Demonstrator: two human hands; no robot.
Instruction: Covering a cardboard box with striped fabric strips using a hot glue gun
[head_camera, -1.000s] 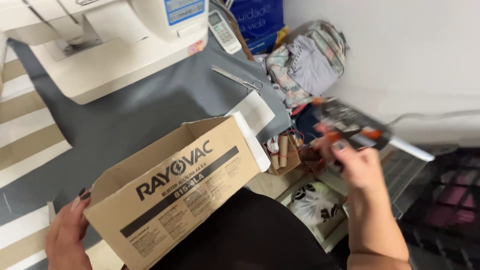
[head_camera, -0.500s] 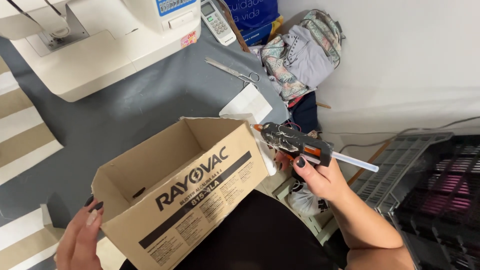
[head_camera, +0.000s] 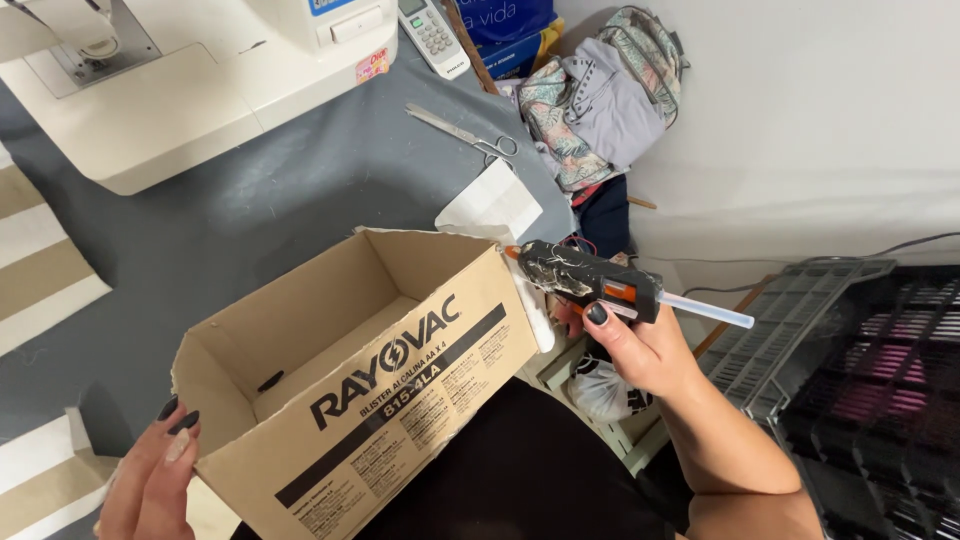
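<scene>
An open brown cardboard box (head_camera: 360, 390) with dark printing on its side rests at the table's near edge, its inside bare. My left hand (head_camera: 150, 480) holds the box's near left corner, fingers with dark nails on the flap. My right hand (head_camera: 640, 345) grips a black hot glue gun (head_camera: 585, 275) with a clear glue stick poking out of its back. The gun's orange nozzle touches the box's right top corner, where a white strip runs down the edge.
A white sewing machine (head_camera: 190, 70) stands at the back left on the grey table (head_camera: 250, 210). Scissors (head_camera: 465, 132), a white folded paper (head_camera: 490, 205) and a remote (head_camera: 432, 35) lie behind the box. Bunched fabric (head_camera: 600, 100) and dark plastic crates (head_camera: 850, 370) are at the right.
My right hand picked up the glue gun from the right side and brought it leftward to the box's right corner. The left hand stayed on the box.
</scene>
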